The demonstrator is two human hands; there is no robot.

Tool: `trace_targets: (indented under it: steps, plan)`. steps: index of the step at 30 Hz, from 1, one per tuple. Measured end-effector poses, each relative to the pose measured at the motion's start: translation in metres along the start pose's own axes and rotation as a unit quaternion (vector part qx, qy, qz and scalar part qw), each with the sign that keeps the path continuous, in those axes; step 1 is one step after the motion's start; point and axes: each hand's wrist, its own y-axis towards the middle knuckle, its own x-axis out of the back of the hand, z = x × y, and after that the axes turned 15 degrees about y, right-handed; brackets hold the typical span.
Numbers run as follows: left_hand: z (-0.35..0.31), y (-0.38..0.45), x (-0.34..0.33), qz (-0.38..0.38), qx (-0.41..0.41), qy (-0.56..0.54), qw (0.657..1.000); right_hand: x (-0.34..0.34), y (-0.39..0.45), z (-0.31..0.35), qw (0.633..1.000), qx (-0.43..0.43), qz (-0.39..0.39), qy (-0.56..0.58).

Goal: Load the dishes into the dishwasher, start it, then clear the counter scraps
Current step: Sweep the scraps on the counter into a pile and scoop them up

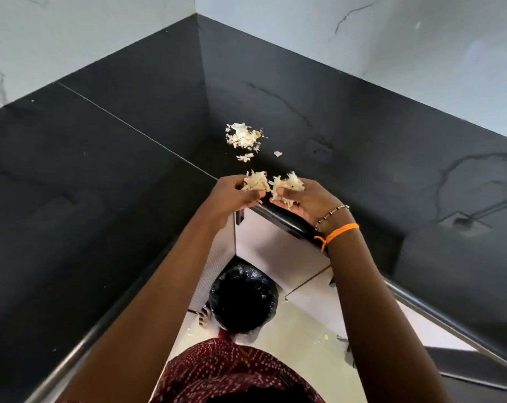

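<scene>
Black tabletop wraps the corner where her left hand (232, 196) and right hand (301, 199) each clutch a clump of scraps (287, 186), more scraps (243, 136) lying just beyond both hands, the lined bin (243, 298) waiting directly beneath them.

Counter (101, 170) black, faint veins; scraps (243, 136) cream-white; bin liner (243, 298) black; wristband (341, 229) orange.
</scene>
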Motion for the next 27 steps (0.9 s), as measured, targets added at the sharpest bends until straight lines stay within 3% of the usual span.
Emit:
trace_targets:
  steps: [5, 12, 19, 27]
  plan:
    - [0.029, -0.048, -0.023, -0.029, -0.001, -0.012, 1.000, 0.015, -0.039, -0.031, 0.999, -0.019, 0.037, -0.011]
    - [0.076, -0.087, -0.037, -0.052, 0.073, -0.057, 0.994, 0.027, -0.056, -0.089, 0.997, -0.067, 0.017, -0.031]
    - [0.137, -0.068, -0.047, -0.038, 0.154, -0.012, 0.987, 0.058, -0.020, -0.150, 0.990, -0.137, 0.002, -0.020]
    - [0.261, -0.006, -0.071, -0.021, 0.245, -0.027, 0.969, 0.115, 0.054, -0.255, 0.975, -0.220, -0.027, -0.027]
